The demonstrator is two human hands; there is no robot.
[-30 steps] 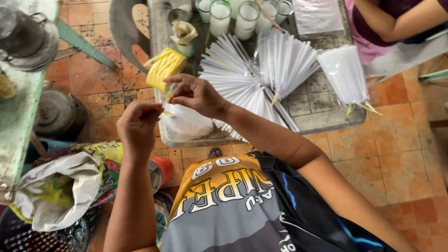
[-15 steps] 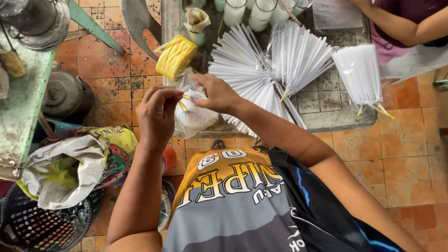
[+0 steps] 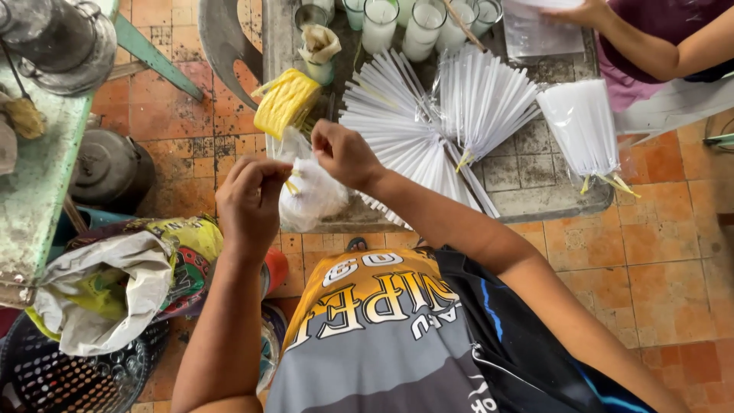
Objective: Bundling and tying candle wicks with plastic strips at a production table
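Seen from above, over an orange-and-grey shirt [image 3: 382, 336]. Between the two hands, a small clear bag [image 3: 310, 195] of white liquid, bulging at the bottom, hanging at the near edge of the stone slab [image 3: 535, 183]. Left hand [image 3: 248, 203] just left of the bag, fingers curled together and pinching at the bag's twisted neck, where a yellow rubber band [image 3: 292, 186] shows. Right hand [image 3: 345, 153] above and to the right of the bag, closed in a loose fist, gripping the bag's clear top, which rises toward the yellow bundle. Both hands touching the bag, close together, the bag's round belly below and between them. Just beyond the hands, on the slab, a bundle of yellow bands [image 3: 284, 101]. Right of that, fans of white straws [image 3: 397, 130] spread across the slab, and a further fan [image 3: 485, 95] beside them. Farther right, a clear packet of straws [image 3: 582, 126], tied at the bottom. At the slab's far end, glasses of white liquid [image 3: 378, 23] in a row, and a cup with a crumpled bag [image 3: 319, 47]. At top right, another person's arm [image 3: 657, 46], hand resting on a clear sheet [image 3: 535, 34]. To the left, a green table [image 3: 38, 191], a dark kettle [image 3: 111, 168] on the tiled floor [image 3: 657, 229], an open sack [image 3: 115, 283] and a black basket [image 3: 69, 378].
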